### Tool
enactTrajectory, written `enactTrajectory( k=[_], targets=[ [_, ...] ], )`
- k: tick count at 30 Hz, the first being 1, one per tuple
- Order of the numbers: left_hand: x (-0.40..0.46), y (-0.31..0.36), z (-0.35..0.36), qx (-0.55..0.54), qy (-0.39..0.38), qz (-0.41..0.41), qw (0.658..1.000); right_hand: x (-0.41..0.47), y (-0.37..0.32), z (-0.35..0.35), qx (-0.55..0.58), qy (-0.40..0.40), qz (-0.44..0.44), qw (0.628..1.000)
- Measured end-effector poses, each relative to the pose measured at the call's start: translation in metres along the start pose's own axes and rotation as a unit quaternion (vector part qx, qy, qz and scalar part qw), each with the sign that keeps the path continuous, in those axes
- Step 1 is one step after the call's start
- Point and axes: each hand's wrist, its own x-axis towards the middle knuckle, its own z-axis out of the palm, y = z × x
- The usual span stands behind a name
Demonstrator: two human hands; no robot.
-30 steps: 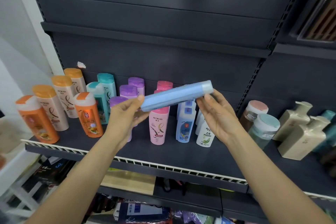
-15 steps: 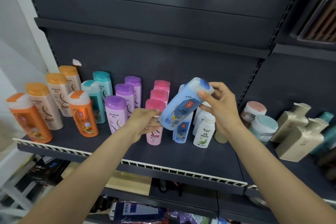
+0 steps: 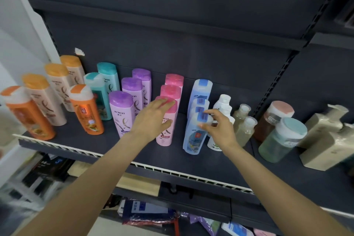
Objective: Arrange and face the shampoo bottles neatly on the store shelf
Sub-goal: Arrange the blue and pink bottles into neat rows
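A dark shelf (image 3: 134,151) holds rows of shampoo bottles running front to back: orange (image 3: 86,111), teal (image 3: 99,94), purple (image 3: 122,113), pink and blue. The front blue bottle (image 3: 192,140) stands upright at the head of the blue row, label facing out. My right hand (image 3: 220,130) pinches its cap between thumb and fingers. My left hand (image 3: 153,119) lies with straight fingers across the cap of the front pink bottle (image 3: 164,136), thumb against its front. White bottles (image 3: 222,101) stand right of the blue row, partly hidden by my right hand.
Small clear bottles (image 3: 246,128), two lidded jars (image 3: 281,140) and beige pump bottles (image 3: 325,140) fill the shelf's right side. A white ticket rail (image 3: 191,175) runs along the front edge. Packaged goods (image 3: 145,210) lie on the shelf below.
The blue bottle went from lying sideways between both hands to standing upright at the front of the blue row. My left hand let go of it and moved onto the pink bottle.
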Motion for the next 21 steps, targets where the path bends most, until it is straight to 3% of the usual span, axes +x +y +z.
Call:
enactTrajectory(
  k=[17,21],
  targets=[
    [0.002,-0.003,0.004,0.008,0.003,0.007,1.000,-0.003,0.018,0.011,-0.089,-0.048,0.023,0.995],
    [0.008,-0.001,0.001,-0.004,0.031,0.006,1.000,0.014,0.006,-0.006,-0.123,0.010,-0.010,0.992]
  ],
)
